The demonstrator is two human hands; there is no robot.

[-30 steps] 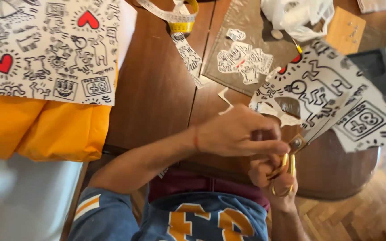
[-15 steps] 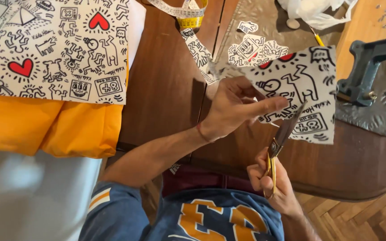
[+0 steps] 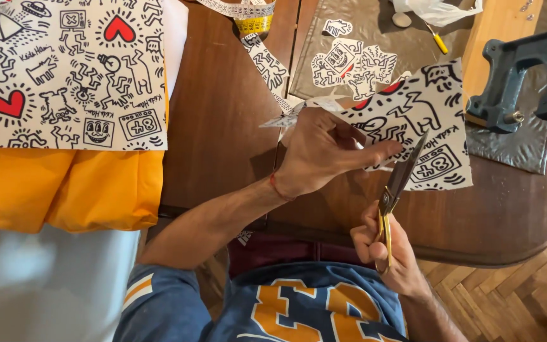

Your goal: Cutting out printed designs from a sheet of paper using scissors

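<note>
While the left hand [image 3: 324,155] pinches the near edge of a doodle-printed paper piece [image 3: 422,126] between thumb and fingers and holds it just above the wooden table [image 3: 223,114], the right hand [image 3: 384,250] is closed through the golden handles of a pair of scissors [image 3: 397,190], whose dark blades lie against the lower part of the sheet. The cutting looks, as a judgement, partly done: several finished cut-out figures [image 3: 349,63] already lie on the dull brown mat [image 3: 375,25] further up the table, a narrow printed offcut strip [image 3: 267,63] lies beside them, and a thin trimmed sliver hangs off the left end of the held piece. What is left seems considerable, since the held piece has several outlined figures uncut, and a much larger printed sheet [image 3: 64,69] lies whole on the orange cloth [image 3: 64,183] to the left.

Whether the blades are biting into the paper or only resting on it cannot be told, because they are seen nearly edge on. The left fingertips are hidden under the sheet. A yellow measuring tape [image 3: 251,19] and a white bag [image 3: 438,9] are cut off by the top edge, and the dark metal clamp-like tool [image 3: 514,82] runs out of frame at the right.
</note>
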